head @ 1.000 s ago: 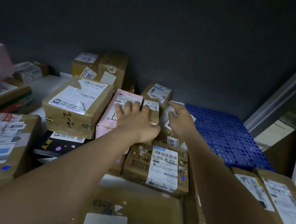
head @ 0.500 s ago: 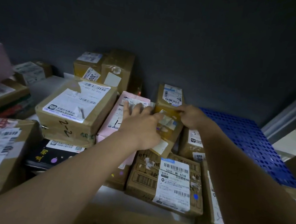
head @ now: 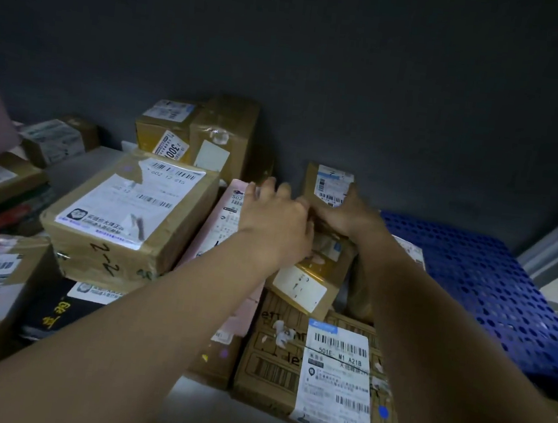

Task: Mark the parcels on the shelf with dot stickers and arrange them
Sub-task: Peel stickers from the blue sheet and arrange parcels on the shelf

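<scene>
The biggest thing before me is the large brown box (head: pixel 125 216) on my left, marked "2-2" on its near side, with a white label across its top. To my right lies the blue perforated panel (head: pixel 490 285), well apart from my hands. Near my right forearm sits the flat carton (head: pixel 316 370), its label reading "501E M1 A21B" and a blue dot sticker (head: pixel 383 412) at its right edge. Between the large box and my hands stands the pink parcel (head: pixel 223 233), running away from me; my left forearm crosses over it. Leaning on the flat carton's far edge is the small brown parcel (head: pixel 308 283) I am handling, tilted, with a white label on its near face. My left hand (head: pixel 275 221) rests on its upper left part, fingers stretched forward and reaching onto the pink parcel's top. My right hand (head: pixel 343 211) grips its far end, fingers curled over the edge. Just behind my right hand another small box (head: pixel 332 182) stands upright against the dark wall (head: pixel 321 60), its barcode label touching my fingertips. I cannot tell whether either hand holds a sticker.
</scene>
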